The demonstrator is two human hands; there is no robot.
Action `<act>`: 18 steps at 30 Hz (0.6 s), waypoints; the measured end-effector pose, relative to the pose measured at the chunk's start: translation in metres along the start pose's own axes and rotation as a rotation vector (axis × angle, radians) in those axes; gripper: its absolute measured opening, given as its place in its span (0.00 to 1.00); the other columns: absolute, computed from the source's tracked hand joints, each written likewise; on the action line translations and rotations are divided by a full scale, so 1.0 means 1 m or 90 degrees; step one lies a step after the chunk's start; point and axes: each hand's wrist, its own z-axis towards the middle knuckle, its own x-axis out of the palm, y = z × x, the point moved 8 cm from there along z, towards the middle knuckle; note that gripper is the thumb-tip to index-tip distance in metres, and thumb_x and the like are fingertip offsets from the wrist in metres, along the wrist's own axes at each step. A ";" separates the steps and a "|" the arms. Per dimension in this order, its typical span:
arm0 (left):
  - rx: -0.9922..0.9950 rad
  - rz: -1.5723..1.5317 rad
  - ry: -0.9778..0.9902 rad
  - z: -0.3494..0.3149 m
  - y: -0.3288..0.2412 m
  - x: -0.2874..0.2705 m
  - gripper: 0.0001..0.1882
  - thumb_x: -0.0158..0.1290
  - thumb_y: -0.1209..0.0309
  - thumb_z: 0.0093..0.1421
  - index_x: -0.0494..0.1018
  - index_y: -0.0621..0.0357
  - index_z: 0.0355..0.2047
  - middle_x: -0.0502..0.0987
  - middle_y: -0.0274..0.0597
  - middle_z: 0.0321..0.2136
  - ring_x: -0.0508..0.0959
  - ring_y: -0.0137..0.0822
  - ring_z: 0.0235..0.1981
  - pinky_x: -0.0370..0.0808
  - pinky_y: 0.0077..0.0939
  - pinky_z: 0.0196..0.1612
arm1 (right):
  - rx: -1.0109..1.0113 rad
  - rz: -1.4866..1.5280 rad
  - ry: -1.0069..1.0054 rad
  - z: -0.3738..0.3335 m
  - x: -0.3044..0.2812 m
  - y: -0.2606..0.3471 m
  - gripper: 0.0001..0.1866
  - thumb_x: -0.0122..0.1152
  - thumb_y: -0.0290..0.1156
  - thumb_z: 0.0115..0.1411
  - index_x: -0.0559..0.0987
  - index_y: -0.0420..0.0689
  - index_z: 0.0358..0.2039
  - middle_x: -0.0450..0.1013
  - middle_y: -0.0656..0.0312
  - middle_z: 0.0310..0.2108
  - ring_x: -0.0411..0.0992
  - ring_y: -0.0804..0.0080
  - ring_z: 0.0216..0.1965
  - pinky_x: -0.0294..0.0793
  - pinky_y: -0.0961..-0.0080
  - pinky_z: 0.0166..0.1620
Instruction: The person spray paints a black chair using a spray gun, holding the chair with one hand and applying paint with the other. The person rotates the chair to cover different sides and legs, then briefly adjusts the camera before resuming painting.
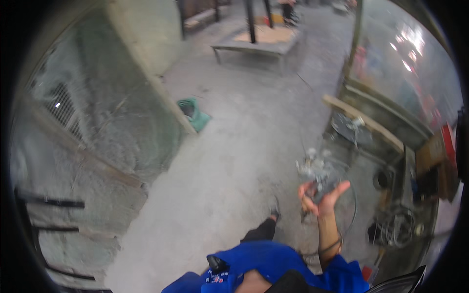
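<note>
My right hand [322, 199] reaches forward on the right, its thumb and fingers spread wide apart. Just beyond it, a grey metal device [317, 168] with pale fittings shows between the thumb and fingers. Blur hides whether the hand touches this device. A dark cord or band loops round my right forearm [328, 234]. My left hand is out of view; only a blue sleeve shows at the lower edge.
A green sack [194, 115] stands by the left partition. Ahead is a low table [254, 46] with dark posts. On the right are a wooden bar [364, 122], a cardboard box [434, 154], coiled cables [400, 227] and a dusty window [405, 63]. Another person stands far off.
</note>
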 end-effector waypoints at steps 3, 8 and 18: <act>0.373 0.249 0.015 0.039 -0.092 0.012 0.14 0.54 0.62 0.60 0.83 0.54 0.39 0.85 0.49 0.34 0.84 0.51 0.32 0.79 0.51 0.37 | -0.087 0.020 -0.050 0.043 -0.042 0.041 0.73 0.19 0.96 0.35 0.76 0.35 0.47 0.76 0.48 0.28 0.56 0.83 0.07 0.56 0.82 0.12; -0.079 -0.225 0.008 0.195 -0.246 0.029 0.12 0.57 0.63 0.63 0.77 0.55 0.43 0.78 0.39 0.26 0.76 0.33 0.20 0.69 0.30 0.19 | -0.151 0.092 0.118 0.108 -0.072 0.112 0.77 0.20 0.95 0.37 0.71 0.34 0.61 0.78 0.42 0.33 0.55 0.83 0.07 0.53 0.82 0.10; 0.529 -0.360 0.000 0.228 -0.828 -0.105 0.20 0.53 0.62 0.71 0.71 0.61 0.58 0.81 0.43 0.49 0.81 0.34 0.47 0.78 0.33 0.53 | -0.069 0.066 0.162 0.189 -0.152 0.197 0.78 0.18 0.97 0.32 0.74 0.29 0.51 0.78 0.38 0.31 0.59 0.79 0.06 0.55 0.81 0.09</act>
